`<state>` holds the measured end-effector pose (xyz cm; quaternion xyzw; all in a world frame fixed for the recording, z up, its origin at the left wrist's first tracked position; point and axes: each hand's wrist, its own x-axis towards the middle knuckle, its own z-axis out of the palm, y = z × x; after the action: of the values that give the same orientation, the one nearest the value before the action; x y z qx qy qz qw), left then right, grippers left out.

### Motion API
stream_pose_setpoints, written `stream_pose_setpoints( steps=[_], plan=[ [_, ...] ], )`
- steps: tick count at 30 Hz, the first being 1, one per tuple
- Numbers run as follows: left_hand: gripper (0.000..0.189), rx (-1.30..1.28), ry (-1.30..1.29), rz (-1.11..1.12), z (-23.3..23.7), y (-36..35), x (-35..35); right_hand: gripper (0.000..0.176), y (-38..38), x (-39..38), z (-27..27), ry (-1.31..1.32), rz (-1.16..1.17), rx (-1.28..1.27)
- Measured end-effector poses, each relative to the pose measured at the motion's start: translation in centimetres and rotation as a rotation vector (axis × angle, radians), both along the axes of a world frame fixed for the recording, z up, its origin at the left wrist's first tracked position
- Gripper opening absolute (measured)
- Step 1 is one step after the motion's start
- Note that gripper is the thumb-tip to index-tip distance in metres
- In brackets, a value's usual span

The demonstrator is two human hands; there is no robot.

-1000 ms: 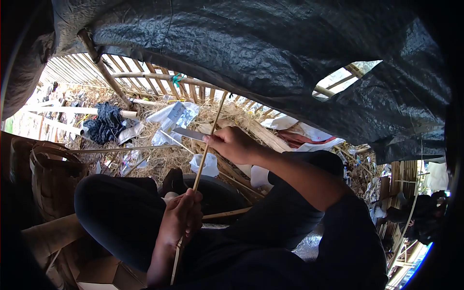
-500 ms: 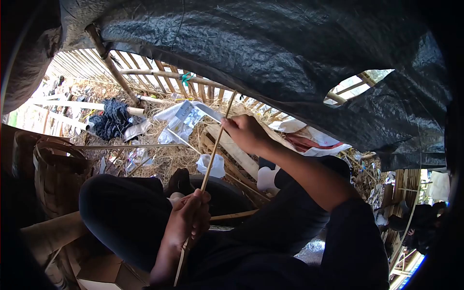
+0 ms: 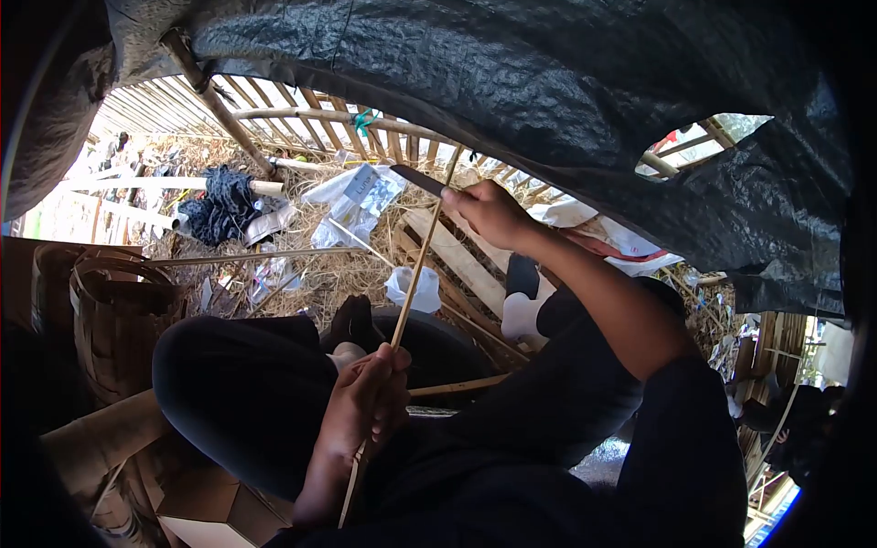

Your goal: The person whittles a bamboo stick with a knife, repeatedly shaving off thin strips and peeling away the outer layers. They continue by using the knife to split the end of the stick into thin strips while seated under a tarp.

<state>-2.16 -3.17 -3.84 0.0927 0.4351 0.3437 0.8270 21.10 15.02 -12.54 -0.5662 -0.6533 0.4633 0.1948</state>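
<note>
A long, thin bamboo strip point(image 3: 422, 265) slants up from my lap toward the tarp. My left hand point(image 3: 367, 402) is wrapped round its lower part, and the tail end runs down past my wrist. Higher up, my right hand point(image 3: 491, 214) is closed on a knife, whose handle is hidden in the fist. The knife's dark blade point(image 3: 417, 180) points left and crosses close to the strip near its upper end. The thumb of this hand lies right beside the strip.
A black tarp point(image 3: 512, 82) hangs overhead. Ahead lie a clear plastic bag point(image 3: 352, 219), a wooden board point(image 3: 466, 260) and a dark cloth bundle point(image 3: 224, 205) on straw. A woven basket point(image 3: 123, 320) and a cardboard box point(image 3: 215, 511) stand left. Another person point(image 3: 793, 425) is far right.
The knife blade has turned from bright to dark, and my right hand sits slightly higher on the strip. The whole view has shifted a little. My left hand keeps its grip.
</note>
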Motion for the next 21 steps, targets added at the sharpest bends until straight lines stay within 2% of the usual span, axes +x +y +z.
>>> stream_pose_setpoints(
  steps=[2, 6, 8, 10, 12, 14, 17, 21],
  plan=[
    [0.03, -0.003, -0.033, -0.001, 0.0, 0.0, -0.2, 0.06, -1.3, -0.4, -0.5, -0.009, -0.039, 0.023],
    [0.03, -0.017, -0.035, 0.021, -0.1, -0.1, -0.4, 0.061, -3.3, -1.6, 0.2, 0.091, -0.002, 0.001],
    [0.03, -0.021, -0.024, 0.011, 0.0, -0.2, -0.3, 0.061, -1.1, -0.1, -0.1, -0.061, -0.003, 0.039],
    [0.03, -0.028, -0.059, 0.004, 0.0, -0.1, -0.3, 0.061, -1.6, -0.6, 0.5, -0.096, 0.02, 0.068],
    [0.03, -0.031, -0.065, 0.016, -0.1, -0.1, -0.5, 0.061, -3.8, -2.1, 0.5, 0.031, 0.132, 0.07],
    [0.03, -0.038, -0.068, 0.023, 0.0, -0.2, -0.6, 0.061, -3.6, -1.8, 0.4, 0.054, 0.121, 0.072],
    [0.03, -0.023, -0.068, 0.007, 0.3, -0.1, -0.4, 0.05, -1.5, -0.7, 1.5, -0.095, 0.067, -0.046],
    [0.029, -0.036, -0.053, 0.026, 0.2, -0.3, -0.6, 0.051, -4.8, -2.4, 1.9, 0.008, 0.109, 0.028]
  ],
)
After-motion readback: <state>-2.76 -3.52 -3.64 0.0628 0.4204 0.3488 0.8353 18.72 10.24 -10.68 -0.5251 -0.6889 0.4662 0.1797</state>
